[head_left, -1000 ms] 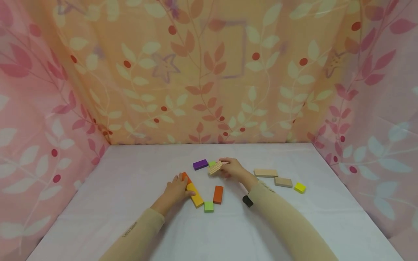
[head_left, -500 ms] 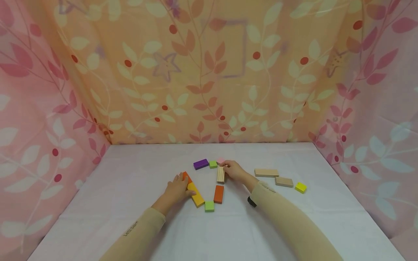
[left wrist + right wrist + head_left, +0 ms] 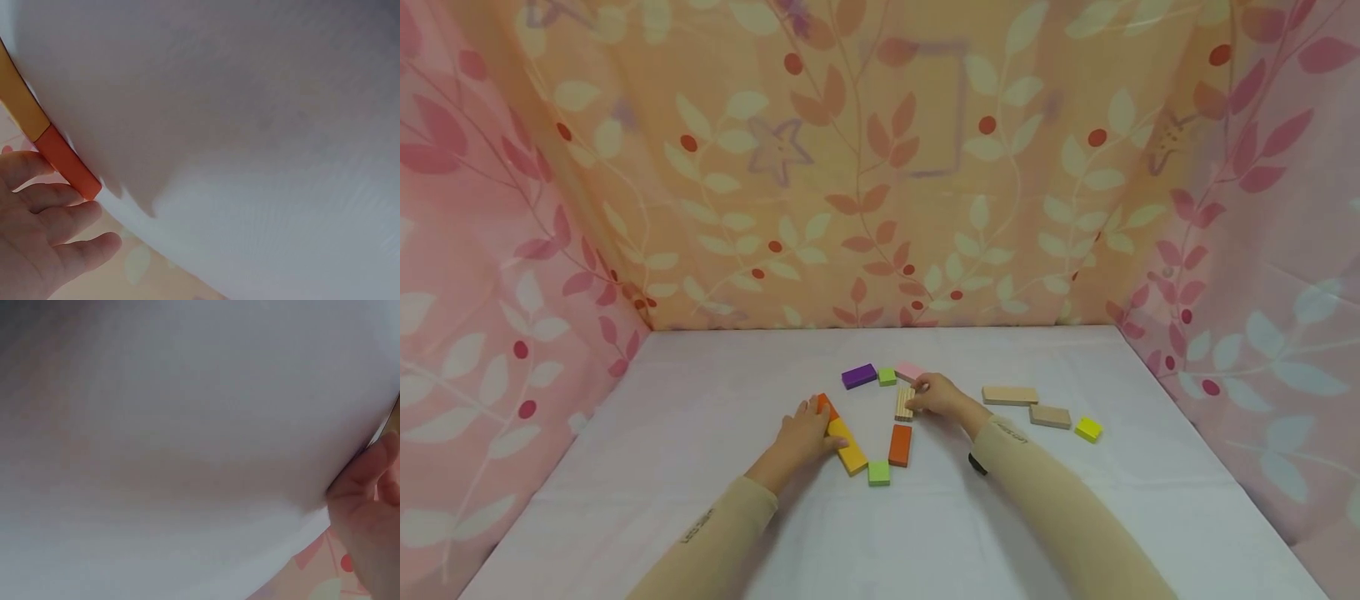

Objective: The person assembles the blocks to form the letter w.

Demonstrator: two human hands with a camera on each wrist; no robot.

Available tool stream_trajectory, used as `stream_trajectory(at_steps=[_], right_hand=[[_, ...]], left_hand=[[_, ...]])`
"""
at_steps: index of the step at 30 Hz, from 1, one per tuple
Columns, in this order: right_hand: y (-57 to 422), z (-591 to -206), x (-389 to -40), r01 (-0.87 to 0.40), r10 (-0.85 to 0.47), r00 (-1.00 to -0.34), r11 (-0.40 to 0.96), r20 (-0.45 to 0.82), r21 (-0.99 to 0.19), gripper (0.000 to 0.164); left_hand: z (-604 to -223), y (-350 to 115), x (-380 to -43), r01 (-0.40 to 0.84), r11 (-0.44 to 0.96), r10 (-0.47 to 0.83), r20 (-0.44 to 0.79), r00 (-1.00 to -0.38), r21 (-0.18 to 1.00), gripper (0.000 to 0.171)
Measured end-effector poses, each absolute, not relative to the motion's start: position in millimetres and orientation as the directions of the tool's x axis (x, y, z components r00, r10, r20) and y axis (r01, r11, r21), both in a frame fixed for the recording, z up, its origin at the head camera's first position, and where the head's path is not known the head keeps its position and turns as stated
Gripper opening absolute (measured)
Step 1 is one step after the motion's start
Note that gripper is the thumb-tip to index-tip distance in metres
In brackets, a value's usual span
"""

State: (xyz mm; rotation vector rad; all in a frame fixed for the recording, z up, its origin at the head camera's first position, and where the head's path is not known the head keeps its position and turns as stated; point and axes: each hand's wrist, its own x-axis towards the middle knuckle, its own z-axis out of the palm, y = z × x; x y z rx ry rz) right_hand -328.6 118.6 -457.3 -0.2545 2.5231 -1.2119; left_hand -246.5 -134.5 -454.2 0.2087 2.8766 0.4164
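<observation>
My right hand (image 3: 946, 398) pinches a pale ridged wooden block (image 3: 903, 403) between thumb and fingers, just beyond a red-orange block (image 3: 900, 446) and in line with it. At the left, my left hand (image 3: 802, 435) rests its fairly straight fingers along an orange block (image 3: 65, 162), with the thumb over a yellow-orange block (image 3: 852, 457) joined end to end with it. A light green block (image 3: 878, 474) lies at the near point of the V these rows make. The right wrist view shows mostly white cloth, with the curled right hand at its edge.
Behind the ridged block lie a purple block (image 3: 859, 377), a small green block (image 3: 887, 377) and a pink block (image 3: 908, 372). To the right are two plain wooden blocks, one long (image 3: 1010, 396) and one shorter (image 3: 1049, 417), and a yellow block (image 3: 1088, 430). Patterned curtains (image 3: 865, 167) border the table.
The right hand has turned the ridged block from slanted to lengthwise and brought it in line with the red-orange block. More of the pink block shows. The left hand has stayed in place.
</observation>
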Motion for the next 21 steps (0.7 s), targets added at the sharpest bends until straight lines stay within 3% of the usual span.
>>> stream_trajectory(at_steps=[21], right_hand=[[122.1,-451.7,-326.5,0.010,-0.335,-0.895,0.644,-0.294,-0.765,0.031]], left_hand=[[-457.7,-136.0,-247.1,0.130,0.945,0.193,-0.194,-0.962,0.300,0.079]])
